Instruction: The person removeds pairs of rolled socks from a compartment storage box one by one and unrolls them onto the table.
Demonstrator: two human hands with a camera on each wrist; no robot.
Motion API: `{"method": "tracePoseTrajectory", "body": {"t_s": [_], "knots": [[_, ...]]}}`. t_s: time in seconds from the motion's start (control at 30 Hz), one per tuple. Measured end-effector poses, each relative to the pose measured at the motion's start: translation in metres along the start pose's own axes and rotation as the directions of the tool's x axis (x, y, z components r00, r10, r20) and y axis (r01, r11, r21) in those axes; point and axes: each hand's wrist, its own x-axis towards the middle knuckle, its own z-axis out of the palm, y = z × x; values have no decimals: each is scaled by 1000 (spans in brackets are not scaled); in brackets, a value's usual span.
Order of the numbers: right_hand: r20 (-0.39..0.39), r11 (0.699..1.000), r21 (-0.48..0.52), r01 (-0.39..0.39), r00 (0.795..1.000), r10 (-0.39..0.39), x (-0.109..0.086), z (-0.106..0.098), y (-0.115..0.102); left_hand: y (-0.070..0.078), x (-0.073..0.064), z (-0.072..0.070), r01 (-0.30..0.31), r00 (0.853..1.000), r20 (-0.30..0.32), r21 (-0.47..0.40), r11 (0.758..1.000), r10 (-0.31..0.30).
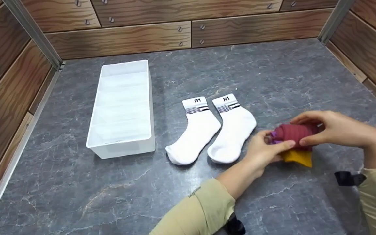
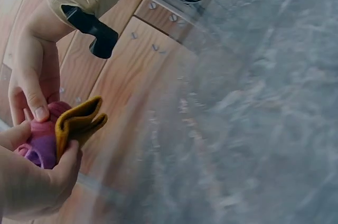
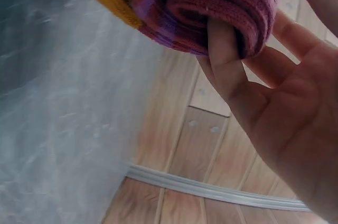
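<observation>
Both hands hold a rolled maroon sock bundle (image 1: 295,133) above the right side of the table. It has purple patches and a mustard-yellow end (image 1: 298,158) sticking out below. My left hand (image 1: 262,150) grips the near left end, its thumb along the roll. From the right, my right hand (image 1: 333,129) holds the other end; in the right wrist view one finger (image 3: 223,42) is tucked inside the coil. The left wrist view shows the yellow cuff (image 2: 79,121) as a folded, open edge. Whether the bundle touches the table cannot be told.
Two white socks, a left one (image 1: 196,135) and a right one (image 1: 233,132), lie flat side by side mid-table. A white translucent box (image 1: 122,150) with dividers stands to their left. Wood-patterned panels (image 1: 142,37) wall in the grey marbled table (image 1: 116,195).
</observation>
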Motion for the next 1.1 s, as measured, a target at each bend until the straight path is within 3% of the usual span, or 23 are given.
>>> {"method": "tracePoseTrajectory", "body": {"t_s": [0.17,0.3,0.5,0.67,0.8,0.9,1.0,1.1], "knots": [[46,999,44,-12,999,10,4,8,13,-6,2,-3,58,998,20,36,998,-59],[72,996,75,-47,997,41,6,10,19,-6,3,-5,67,997,24,90,994,-69],[98,993,83,-84,992,76,10,11,27,-1,-2,-9,5,1000,26,305,952,-13],[121,985,121,-120,987,106,13,12,34,5,-10,-17,-37,999,37,346,937,26],[119,969,206,-140,986,118,14,13,42,7,-19,-23,-125,992,63,400,908,109],[86,965,232,-123,991,105,14,14,48,10,-24,-27,-222,968,215,476,851,132],[34,968,224,-113,994,108,12,15,54,12,-25,-28,-315,911,402,532,786,93],[-26,967,223,-123,991,132,11,16,58,12,-21,-26,-364,857,515,566,739,28]]}}
